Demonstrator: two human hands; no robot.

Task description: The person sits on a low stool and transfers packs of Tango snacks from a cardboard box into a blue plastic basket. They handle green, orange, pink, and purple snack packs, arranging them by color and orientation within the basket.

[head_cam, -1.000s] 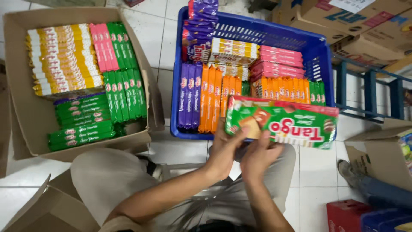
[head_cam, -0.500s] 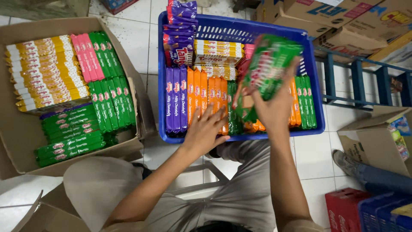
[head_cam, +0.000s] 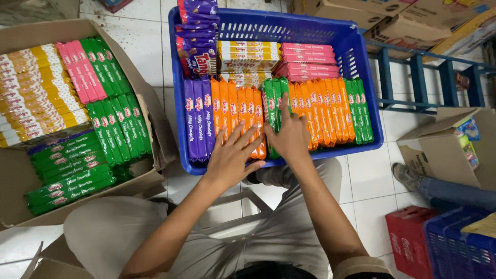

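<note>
Both hands rest flat, fingers spread and holding nothing, on the near row of upright packs in the blue crate (head_cam: 372, 103). The left hand (head_cam: 231, 157) presses the orange packs (head_cam: 247, 116); the right hand (head_cam: 291, 135) lies on the green packs (head_cam: 273, 106) just right of them. A cardboard box (head_cam: 155, 116) stands left.

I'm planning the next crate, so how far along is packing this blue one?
Mostly done: the blue crate has a full front row of purple, orange and green wafer packs and stacks behind. In hand: the left hand rests on the orange packs, and the right hand presses the green packs into line. Left: many packs remain in the cardboard box.
</note>
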